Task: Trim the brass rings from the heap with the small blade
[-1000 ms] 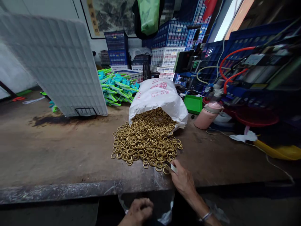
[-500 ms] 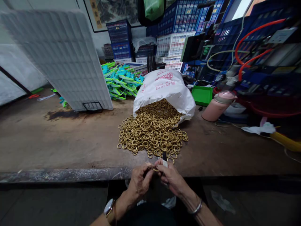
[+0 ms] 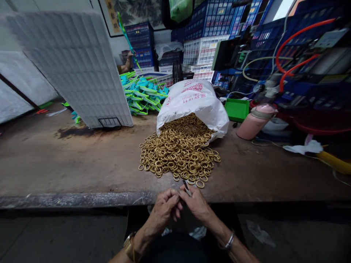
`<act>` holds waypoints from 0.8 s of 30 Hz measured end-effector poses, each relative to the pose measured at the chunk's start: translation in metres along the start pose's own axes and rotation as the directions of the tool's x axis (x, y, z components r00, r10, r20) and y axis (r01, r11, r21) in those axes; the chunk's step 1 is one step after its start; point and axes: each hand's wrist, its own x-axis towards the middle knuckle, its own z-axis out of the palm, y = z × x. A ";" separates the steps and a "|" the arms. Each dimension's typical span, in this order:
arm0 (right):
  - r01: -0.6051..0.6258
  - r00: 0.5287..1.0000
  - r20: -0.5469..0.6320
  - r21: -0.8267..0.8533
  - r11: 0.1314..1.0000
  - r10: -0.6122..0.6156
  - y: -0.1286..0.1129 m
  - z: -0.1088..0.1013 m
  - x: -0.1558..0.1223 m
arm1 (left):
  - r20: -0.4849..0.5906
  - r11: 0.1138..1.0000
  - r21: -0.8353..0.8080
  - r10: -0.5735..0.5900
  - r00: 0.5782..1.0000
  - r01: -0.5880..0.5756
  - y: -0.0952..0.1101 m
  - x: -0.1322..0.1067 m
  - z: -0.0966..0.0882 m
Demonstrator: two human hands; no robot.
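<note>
A heap of brass rings (image 3: 178,153) spills from a white sack (image 3: 193,100) lying on its side on the brown workbench (image 3: 82,164). My left hand (image 3: 163,209) and my right hand (image 3: 196,203) meet at the bench's front edge, just below the heap. The right hand's fingers are pinched on a small thin metal tool (image 3: 187,188) that sticks up between the hands. My left hand's fingers are curled and pressed against the right hand's; what they hold is hidden. A watch sits on my left wrist, a bracelet on my right.
A white grid panel (image 3: 74,65) leans at the back left. Green-and-blue plastic parts (image 3: 142,95) are piled behind the sack, where another person's hand (image 3: 127,61) lifts one. A green tray (image 3: 236,109), a pink bottle (image 3: 253,122), stacked crates (image 3: 203,54) and machinery with red hoses (image 3: 296,54) fill the right.
A second ago my right hand reached to the heap's edge and my left hung below the bench. Both hands have come together at the bench edge. The tool now tilts lower.
</note>
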 end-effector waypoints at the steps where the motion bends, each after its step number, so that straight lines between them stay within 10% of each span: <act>1: -0.007 1.000 0.020 0.024 1.000 0.006 0.000 0.000 -0.001 | 0.010 0.999 -0.037 0.006 1.000 -0.006 -0.001 -0.001 -0.001; 8: 0.089 0.993 -0.051 -0.219 0.972 -0.103 0.003 -0.004 -0.004 | -0.060 0.993 -0.113 0.027 0.998 -0.034 -0.007 -0.005 -0.001; 14: 0.215 0.976 0.125 -0.506 0.835 -0.176 0.005 -0.001 -0.013 | -0.102 0.997 0.004 0.076 0.992 -0.076 -0.001 -0.006 -0.001; 24: 0.156 0.988 0.107 -0.680 0.717 -0.113 -0.001 0.001 -0.012 | -0.144 0.986 0.131 0.120 0.982 -0.101 -0.005 -0.005 -0.003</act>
